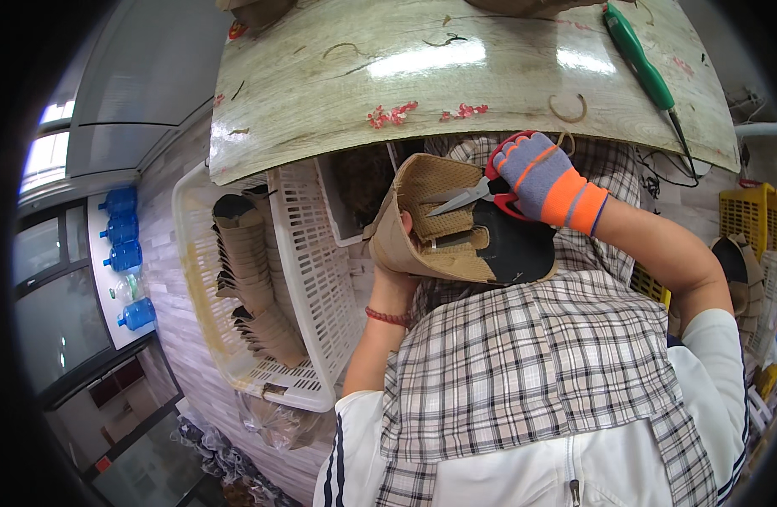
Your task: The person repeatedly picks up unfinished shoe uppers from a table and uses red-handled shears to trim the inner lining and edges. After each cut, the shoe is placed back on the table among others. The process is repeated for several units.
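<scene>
Over my lap, at the table's near edge, my left hand [394, 286] grips a tan textured shoe upper [443, 267] with a black toe part. Most of its fingers are hidden by the upper; one fingertip shows inside the opening. My right hand [545, 179], in a grey and orange glove, is closed round the red handles of a pair of scissors [463, 198]. The blades point left, over the upper's open inside, slightly apart. Whether they touch the material I cannot tell.
A wooden-patterned table [321, 93] holds trim scraps and a green-handled tool [638, 57] with a cable. At left on the floor, a white basket [317, 296] holds stacked uppers [245, 245]. Yellow baskets [773, 211] stand at right; blue water jugs [122, 228] line the far left.
</scene>
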Available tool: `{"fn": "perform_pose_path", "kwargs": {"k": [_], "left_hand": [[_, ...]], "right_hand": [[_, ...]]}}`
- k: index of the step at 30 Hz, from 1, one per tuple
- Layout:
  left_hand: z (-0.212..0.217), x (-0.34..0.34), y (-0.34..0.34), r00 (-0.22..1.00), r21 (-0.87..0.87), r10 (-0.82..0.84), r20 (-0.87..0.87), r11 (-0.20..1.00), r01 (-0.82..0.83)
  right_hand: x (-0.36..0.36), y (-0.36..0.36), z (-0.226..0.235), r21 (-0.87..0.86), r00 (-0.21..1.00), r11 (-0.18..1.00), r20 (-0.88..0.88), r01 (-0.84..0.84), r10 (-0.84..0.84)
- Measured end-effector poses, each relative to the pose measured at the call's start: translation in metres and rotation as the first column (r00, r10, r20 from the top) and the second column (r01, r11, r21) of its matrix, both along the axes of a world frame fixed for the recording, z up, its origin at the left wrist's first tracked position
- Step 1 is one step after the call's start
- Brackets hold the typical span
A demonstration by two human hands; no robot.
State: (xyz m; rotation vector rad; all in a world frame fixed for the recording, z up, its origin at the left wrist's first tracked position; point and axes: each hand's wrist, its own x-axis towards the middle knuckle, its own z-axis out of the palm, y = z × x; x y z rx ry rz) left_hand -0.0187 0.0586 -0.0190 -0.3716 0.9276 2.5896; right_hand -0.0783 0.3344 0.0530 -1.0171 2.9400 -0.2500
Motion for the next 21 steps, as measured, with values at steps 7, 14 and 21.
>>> {"fn": "perform_pose_path", "kwargs": {"k": [7,14,21], "left_hand": [[-0.008,0.001,-0.003,0.999,0.056,0.028,0.042,0.998,-0.031],[-0.005,-0.001,-0.002,1.000,0.110,0.002,0.026,0.994,-0.004],[-0.010,-0.001,-0.001,0.999,0.069,0.043,0.018,0.997,-0.044]], "right_hand": [[-0.004,0.008,-0.002,-0.036,0.992,0.999,0.128,0.024,-0.019],[-0.003,0.003,-0.001,0.012,0.997,1.000,0.077,0.016,-0.017],[0.006,0.010,-0.002,0.109,0.972,0.981,0.157,0.158,-0.174]]}}
